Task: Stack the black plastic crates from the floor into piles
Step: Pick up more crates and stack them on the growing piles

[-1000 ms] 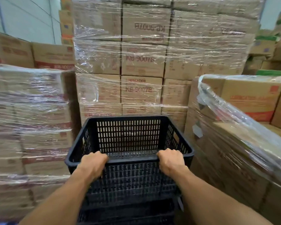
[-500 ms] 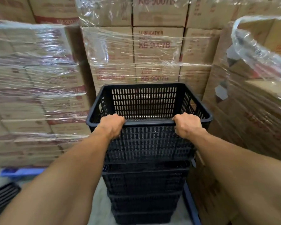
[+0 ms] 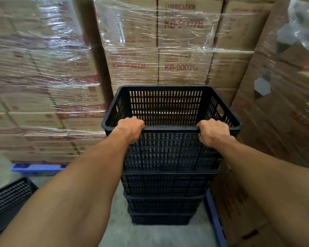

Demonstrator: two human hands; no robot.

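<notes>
A black slotted plastic crate [image 3: 169,106] sits nested on top of a pile of several black crates [image 3: 164,198] standing on the concrete floor. My left hand [image 3: 131,128] grips the near rim of the top crate on its left side. My right hand [image 3: 213,131] grips the same rim on its right side. Both arms are stretched forward. Another black crate [image 3: 6,198] shows at the lower left edge, partly cut off by the frame.
Shrink-wrapped stacks of cardboard cartons [image 3: 178,43] rise close behind the pile, with more on the left [image 3: 39,97] and right [image 3: 282,107]. Blue pallets [image 3: 36,169] lie under them, one edge [image 3: 215,220] running along the pile's right. Bare concrete floor [image 3: 150,234] lies in front.
The view has tilted downward, so more of the pile and floor shows. The top crate has sunk lower onto the pile. Both hands keep their grip on the near rim.
</notes>
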